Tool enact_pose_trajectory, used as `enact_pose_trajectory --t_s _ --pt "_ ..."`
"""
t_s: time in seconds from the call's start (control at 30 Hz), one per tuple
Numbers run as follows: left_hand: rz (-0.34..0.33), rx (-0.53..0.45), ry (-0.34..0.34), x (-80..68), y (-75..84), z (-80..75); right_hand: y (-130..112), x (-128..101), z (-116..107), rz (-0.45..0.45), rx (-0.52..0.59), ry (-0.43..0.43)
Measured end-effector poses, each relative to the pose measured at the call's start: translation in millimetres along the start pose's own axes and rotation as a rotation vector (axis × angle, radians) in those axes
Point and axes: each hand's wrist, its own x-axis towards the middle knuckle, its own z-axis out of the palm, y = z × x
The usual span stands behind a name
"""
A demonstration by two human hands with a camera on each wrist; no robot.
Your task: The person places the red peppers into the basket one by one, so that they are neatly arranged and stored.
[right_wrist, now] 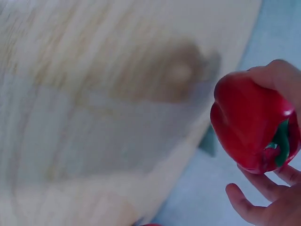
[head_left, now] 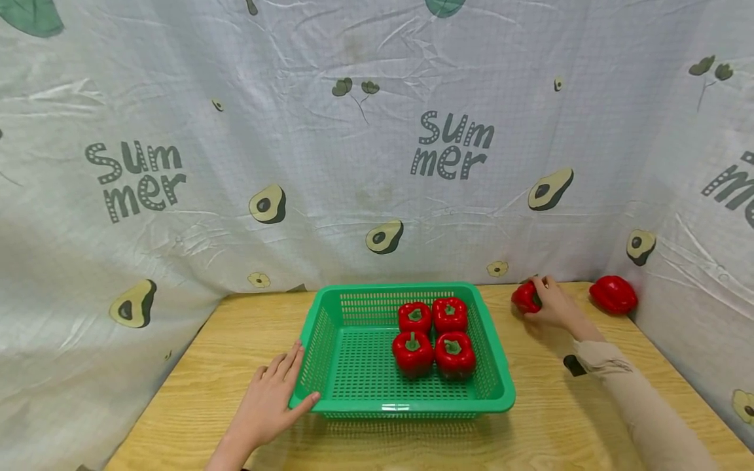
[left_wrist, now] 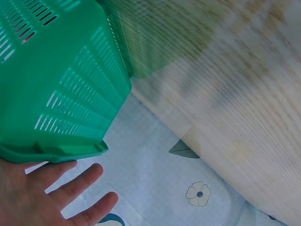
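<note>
A green plastic basket (head_left: 353, 366) sits mid-table with several red bell peppers (head_left: 432, 337) in its right half. My left hand (head_left: 268, 399) lies flat with straight fingers against the basket's front-left corner (left_wrist: 70, 117), thumb on the rim. Near the back right of the table my right hand (head_left: 550, 302) grips a red bell pepper (head_left: 526, 297), its fingers curled round it. In the right wrist view this pepper (right_wrist: 249, 122) shows its green stem. Another red pepper (head_left: 614, 294) lies alone by the right curtain.
The wooden table (head_left: 194, 379) is walled on three sides by a white avocado-print curtain (head_left: 377, 144). A small dark mark (head_left: 574, 365) lies on the tabletop near my right sleeve. The basket's left half holds no peppers.
</note>
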Motion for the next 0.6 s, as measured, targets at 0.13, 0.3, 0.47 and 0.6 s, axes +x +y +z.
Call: enact_pose_trajectory --t_s 0.13,0.3,0.47,0.6 --pt "0.004 0.003 0.003 0.1 0.1 -0.1 -11.0 2.2 -9.1 -0.073 -0.001 0.065" --pt "0.016 0.015 0.021 -0.2 0.3 1.1 -33.6 5.8 -27.2 -0.145 -0.026 0.124" --pt "0.025 0.026 0.039 -0.1 0.3 2.2 -64.9 7.9 -48.6 -0.199 -0.055 0.136" --pt "0.026 0.027 0.042 -0.2 0.4 2.9 -94.3 7.2 -63.7 -0.232 -0.092 0.115"
